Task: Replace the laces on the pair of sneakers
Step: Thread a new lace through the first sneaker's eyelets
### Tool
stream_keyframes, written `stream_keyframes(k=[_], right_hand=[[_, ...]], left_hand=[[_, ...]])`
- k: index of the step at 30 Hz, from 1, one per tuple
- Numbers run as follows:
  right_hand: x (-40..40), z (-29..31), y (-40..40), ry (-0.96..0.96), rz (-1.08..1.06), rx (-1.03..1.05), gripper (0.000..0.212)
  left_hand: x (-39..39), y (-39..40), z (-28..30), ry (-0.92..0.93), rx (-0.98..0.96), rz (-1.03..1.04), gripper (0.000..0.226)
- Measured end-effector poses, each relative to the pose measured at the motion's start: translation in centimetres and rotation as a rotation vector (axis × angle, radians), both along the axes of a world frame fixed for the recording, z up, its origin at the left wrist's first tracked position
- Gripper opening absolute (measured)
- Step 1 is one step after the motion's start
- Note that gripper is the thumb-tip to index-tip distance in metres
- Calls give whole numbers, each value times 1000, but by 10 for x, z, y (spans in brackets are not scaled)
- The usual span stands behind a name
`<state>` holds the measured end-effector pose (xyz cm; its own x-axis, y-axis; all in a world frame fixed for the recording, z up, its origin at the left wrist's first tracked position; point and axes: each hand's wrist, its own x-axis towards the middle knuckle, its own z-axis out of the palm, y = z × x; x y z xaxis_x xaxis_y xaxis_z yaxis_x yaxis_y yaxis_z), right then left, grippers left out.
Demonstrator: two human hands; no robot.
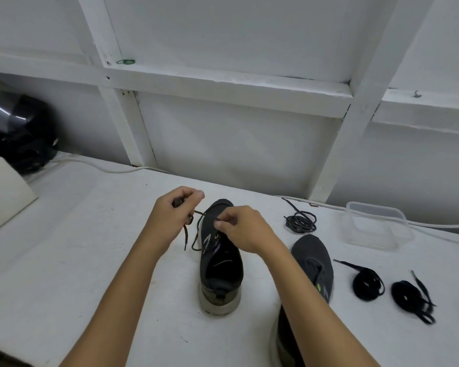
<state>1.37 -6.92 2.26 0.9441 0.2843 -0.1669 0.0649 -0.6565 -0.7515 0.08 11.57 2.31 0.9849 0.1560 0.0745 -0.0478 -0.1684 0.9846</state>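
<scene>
A black sneaker (221, 263) stands on the white table (90, 260), toe pointing away from me. My left hand (170, 218) grips a bunched dark lace (194, 235) to the left of the toe, with an end hanging down. Over the eyelets, my right hand (245, 230) pinches the same lace at the shoe's front. A second dark sneaker (314, 263) lies to the right, partly behind my right forearm. Two black flat laces (367, 283) (411, 298) lie coiled at the right. Another dark round lace (300, 221) lies coiled farther back.
A clear plastic container (374, 226) sits at the back right. A white cable (96, 165) runs along the wall. A black helmet-like object (19, 133) and a cream object (3, 192) are at the left. White framed wall panels stand behind the table.
</scene>
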Motion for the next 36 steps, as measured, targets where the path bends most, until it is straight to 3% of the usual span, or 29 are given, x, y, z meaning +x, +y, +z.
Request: stream_keyframes(k=[4, 8, 11, 16, 19, 22, 26, 28, 31, 36], right_hand=[[8, 4, -16, 215, -68, 372, 22], [14, 7, -33, 358, -127, 647, 24], [16, 8, -40, 390, -237, 883, 20], [24, 15, -53, 286, -437, 1114, 20], [27, 20, -63, 229, -518, 1100, 18], [26, 16, -68, 202, -583, 1087, 15], [25, 14, -69, 167, -638, 1096, 13], [26, 14, -68, 104, -634, 987, 17], [26, 11, -60, 2, -547, 623, 20], [19, 11, -34, 41, -116, 259, 19]], left_hand=[[0, 8, -13, 23, 158, 110, 1], [-9, 2, -35, 19, 551, 171, 22], [-16, -7, -44, 148, 506, 223, 13], [-27, -18, -57, 550, 413, 58, 40], [-27, -19, -67, 609, 267, 99, 39], [-24, -16, -70, 506, 91, 158, 22], [-14, -10, -48, 338, -330, 229, 18], [-9, -7, -31, 233, -340, 204, 17], [-3, -8, -1, 74, -201, 92, 20], [11, -24, 42, -106, 95, -138, 28]])
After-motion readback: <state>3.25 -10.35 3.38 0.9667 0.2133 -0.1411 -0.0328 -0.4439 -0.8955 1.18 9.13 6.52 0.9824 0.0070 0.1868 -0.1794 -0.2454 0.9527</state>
